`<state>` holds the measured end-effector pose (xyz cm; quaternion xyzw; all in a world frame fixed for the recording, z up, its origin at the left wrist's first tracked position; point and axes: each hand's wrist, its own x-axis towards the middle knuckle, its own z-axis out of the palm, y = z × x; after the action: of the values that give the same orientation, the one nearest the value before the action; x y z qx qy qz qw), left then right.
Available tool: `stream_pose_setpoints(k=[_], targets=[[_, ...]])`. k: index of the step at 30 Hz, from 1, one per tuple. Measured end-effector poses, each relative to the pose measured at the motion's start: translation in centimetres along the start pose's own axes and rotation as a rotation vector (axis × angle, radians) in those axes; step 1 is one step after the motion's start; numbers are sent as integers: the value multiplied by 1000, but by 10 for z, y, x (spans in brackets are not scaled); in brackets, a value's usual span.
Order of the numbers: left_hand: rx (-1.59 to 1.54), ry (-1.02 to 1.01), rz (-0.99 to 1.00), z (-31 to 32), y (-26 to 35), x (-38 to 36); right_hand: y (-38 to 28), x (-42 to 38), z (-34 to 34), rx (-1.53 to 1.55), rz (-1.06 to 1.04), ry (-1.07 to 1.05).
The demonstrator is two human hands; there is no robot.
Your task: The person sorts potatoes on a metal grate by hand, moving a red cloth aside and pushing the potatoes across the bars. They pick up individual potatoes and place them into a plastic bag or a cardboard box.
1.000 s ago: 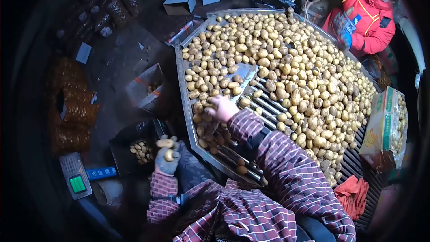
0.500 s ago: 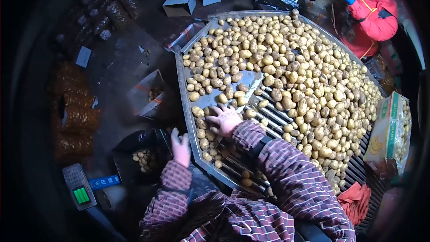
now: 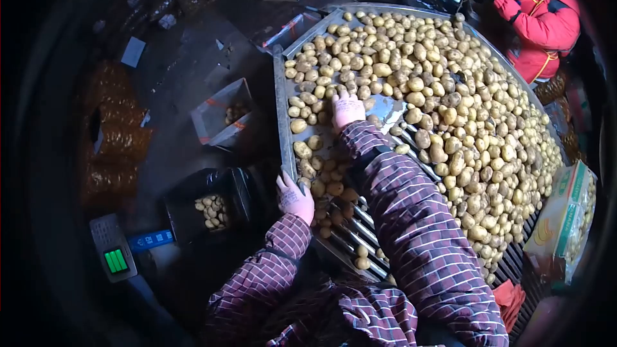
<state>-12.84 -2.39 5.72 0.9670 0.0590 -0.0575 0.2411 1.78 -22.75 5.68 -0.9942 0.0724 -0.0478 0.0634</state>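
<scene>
My right hand (image 3: pixel 348 110), in a pale pink glove, reaches over the left part of a metal-rimmed sorting table (image 3: pixel 283 112). Its fingers point away from me and bend down among the potatoes (image 3: pixel 382 70); their tips are partly hidden, and no potato shows in its grip. My left hand (image 3: pixel 296 200), gloved alike, is at the table's left rim with fingers apart and nothing in them. Loose potatoes lie just right of it, several on the dark slats (image 3: pixel 347 239). Below and left of that hand stands a black-lined container (image 3: pixel 241 196) with small potatoes (image 3: pixel 212 211) inside.
A scale (image 3: pixel 114 250) with a green display sits at lower left. An open box (image 3: pixel 215 112) is on the floor. Filled net sacks (image 3: pixel 116 148) line the left. A banana carton (image 3: pixel 553 218) and red cloth (image 3: pixel 509 302) are at right. A person in red (image 3: pixel 540 22) stands across.
My right hand has moved farther up the table, and potatoes have gathered near the left rim and slats. My left hand has shifted right to the rim. The whole view has shifted.
</scene>
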Motion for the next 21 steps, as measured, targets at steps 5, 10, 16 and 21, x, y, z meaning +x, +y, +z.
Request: stream_pose_setpoints(k=[5, 10, 16, 21], targets=[[10, -3, -7, -5, 6, 0, -31, -36, -42, 1318, 279, 229], [-6, 63, 134, 25, -15, 6, -148, -76, -72, 1069, -406, -15], [-42, -1, -4, -4, 2, 0, -5, -76, -59, 575, -70, 296], [-1, -19, -42, -12, 12, -1, 168, -107, -73, 88, 406, 287]])
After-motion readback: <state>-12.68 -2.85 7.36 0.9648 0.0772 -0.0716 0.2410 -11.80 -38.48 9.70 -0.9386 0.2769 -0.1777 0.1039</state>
